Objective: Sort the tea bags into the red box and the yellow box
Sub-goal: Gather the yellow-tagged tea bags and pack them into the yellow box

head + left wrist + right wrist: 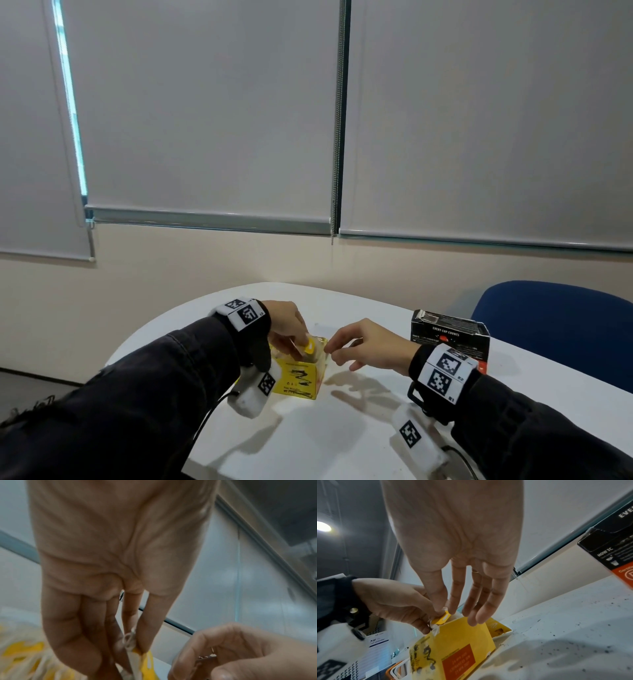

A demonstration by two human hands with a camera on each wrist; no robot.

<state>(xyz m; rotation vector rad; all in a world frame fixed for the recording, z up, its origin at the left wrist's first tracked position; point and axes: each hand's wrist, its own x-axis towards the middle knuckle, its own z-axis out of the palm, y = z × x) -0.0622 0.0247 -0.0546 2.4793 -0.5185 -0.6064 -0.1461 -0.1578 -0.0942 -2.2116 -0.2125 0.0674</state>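
The yellow box (pixel 298 377) stands open on the white table, also in the right wrist view (pixel 453 649). My left hand (pixel 301 342) hovers over its opening and pinches a tea bag by its yellow tag (pixel 309 346) (pixel 441 618); the string shows between the fingertips (pixel 132 639). My right hand (pixel 330 351) reaches in from the right with its other fingers straight. Its thumb and forefinger (pixel 211 658) pinch a thin pale edge that looks like the box's flap. The black and red box (pixel 448 339) (pixel 614 547) stands to the right, behind my right wrist.
The round white table (pixel 342 438) ends just left of the yellow box and close to the wall behind. A blue chair (pixel 555 315) stands at the far right. Dark tea crumbs (pixel 573 628) dot the tabletop near the boxes.
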